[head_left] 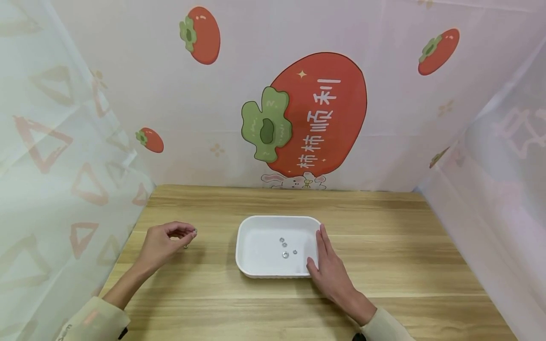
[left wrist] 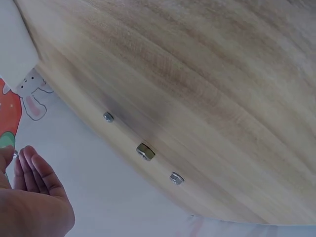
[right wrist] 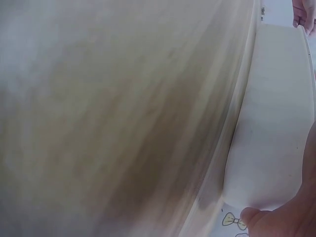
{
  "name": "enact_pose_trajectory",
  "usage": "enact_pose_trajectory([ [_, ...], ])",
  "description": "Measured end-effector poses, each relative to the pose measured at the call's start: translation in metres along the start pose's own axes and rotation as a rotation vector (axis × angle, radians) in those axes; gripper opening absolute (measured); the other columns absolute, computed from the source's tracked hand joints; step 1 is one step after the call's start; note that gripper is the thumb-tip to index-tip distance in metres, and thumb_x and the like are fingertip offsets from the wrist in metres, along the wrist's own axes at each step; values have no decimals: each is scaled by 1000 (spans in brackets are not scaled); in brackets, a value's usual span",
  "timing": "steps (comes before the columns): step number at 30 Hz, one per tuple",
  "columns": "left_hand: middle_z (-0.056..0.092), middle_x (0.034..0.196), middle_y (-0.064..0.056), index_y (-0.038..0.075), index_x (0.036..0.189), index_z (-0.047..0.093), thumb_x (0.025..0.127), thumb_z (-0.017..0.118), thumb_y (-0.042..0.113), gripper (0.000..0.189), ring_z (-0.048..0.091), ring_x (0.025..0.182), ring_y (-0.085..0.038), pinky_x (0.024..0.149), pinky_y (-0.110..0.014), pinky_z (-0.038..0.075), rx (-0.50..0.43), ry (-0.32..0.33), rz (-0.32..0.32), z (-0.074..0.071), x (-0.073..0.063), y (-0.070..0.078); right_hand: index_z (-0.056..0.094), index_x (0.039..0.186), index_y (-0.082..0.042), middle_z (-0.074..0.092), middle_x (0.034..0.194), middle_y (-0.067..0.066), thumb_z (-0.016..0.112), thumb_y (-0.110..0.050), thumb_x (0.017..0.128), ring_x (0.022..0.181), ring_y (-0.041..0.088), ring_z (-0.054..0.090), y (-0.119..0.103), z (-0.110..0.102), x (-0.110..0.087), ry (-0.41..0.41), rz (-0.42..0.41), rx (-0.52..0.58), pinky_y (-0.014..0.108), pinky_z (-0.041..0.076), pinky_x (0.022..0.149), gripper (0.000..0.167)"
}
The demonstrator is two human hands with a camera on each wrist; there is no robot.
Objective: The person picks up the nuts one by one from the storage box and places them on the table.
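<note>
My left hand [head_left: 164, 244] is held over the left part of the table, a small metal nut [head_left: 195, 230] pinched between thumb and fingertips. Below that hand, in the left wrist view, lie a small nut [left wrist: 108, 117], a larger brass-tinted hex nut [left wrist: 145, 151] and a silver flanged nut [left wrist: 177, 178], spaced out on the wood. A white rectangular tray [head_left: 256, 274] stands mid-table with several small metal nuts [head_left: 285, 255] on its floor. My right hand [head_left: 330, 272] holds the tray's right end, thumb over the near corner and fingers along the right rim.
The wood-grain table [head_left: 384, 237] ends at the back against a pale curtain [head_left: 396, 118] printed with red persimmons. Similar cloth hangs along the left [head_left: 55, 166] and right sides.
</note>
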State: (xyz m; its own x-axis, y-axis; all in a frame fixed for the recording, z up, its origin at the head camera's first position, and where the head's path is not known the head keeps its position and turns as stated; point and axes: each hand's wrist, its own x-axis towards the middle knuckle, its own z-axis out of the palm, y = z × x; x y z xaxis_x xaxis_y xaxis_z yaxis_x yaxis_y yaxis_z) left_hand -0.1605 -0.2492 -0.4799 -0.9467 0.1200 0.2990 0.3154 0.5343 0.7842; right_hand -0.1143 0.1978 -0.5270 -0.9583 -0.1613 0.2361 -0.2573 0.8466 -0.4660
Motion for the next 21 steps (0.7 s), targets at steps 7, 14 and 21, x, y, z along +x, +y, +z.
enact_pose_trajectory([
  [7,76,82,4,10,93,80,86,85,1,13,67,72,-3,62,-19,55,159,-16,95,1,2,-4,23,163,9,12,176,18,63,-23,101,142,43,51,0,-1,0,-13,2,2,55,49,109,80],
  [14,73,78,5,8,86,79,85,84,0,10,64,68,-3,61,-22,55,351,-103,133,1,7,-6,23,163,10,13,176,18,63,-22,101,143,42,51,1,-1,-1,-7,-3,-1,54,49,109,80],
  [21,71,76,4,7,84,78,84,84,4,7,63,68,-6,62,-28,55,500,-150,99,3,7,-7,22,163,9,11,177,17,62,-23,102,144,42,50,2,0,-1,-19,3,-4,54,48,111,80],
])
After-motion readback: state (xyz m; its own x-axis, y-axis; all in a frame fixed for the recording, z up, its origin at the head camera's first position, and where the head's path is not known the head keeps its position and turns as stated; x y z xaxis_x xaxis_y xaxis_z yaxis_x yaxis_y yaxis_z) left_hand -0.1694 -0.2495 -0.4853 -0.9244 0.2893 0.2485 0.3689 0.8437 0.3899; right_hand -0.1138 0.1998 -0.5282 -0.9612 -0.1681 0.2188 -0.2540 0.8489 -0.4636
